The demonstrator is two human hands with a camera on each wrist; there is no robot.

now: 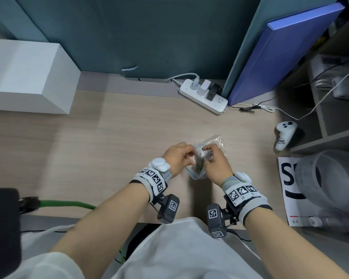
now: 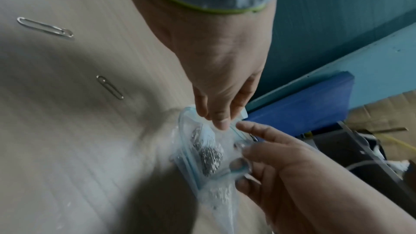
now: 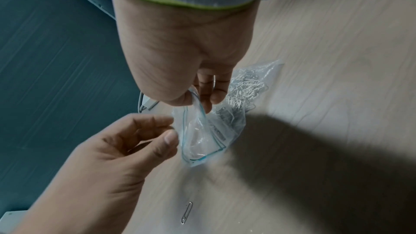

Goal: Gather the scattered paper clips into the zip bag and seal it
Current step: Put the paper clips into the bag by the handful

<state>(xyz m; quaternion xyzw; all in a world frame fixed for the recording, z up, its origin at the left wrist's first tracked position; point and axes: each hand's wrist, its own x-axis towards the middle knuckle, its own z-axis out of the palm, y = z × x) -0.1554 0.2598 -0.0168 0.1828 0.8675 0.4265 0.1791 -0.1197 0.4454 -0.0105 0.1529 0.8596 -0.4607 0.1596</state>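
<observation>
While hands (image 1: 197, 160) pinch zip bag (image 1: 208, 146), left wrist alone shows 2 loose clips (image 2: 45, 28).

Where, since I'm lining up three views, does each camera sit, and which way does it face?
Head: on the head, facing forward and down at the desk; both forearms show, left hand and right hand holding the zip bag.
Left wrist: on the left wrist, facing along that hand to the bag's mouth; right hand enters lower right.
Right wrist: on the right wrist, facing along that hand pinching the bag's rim; left hand enters lower left.
Shared: both wrist views show a loose paper clip.
</observation>
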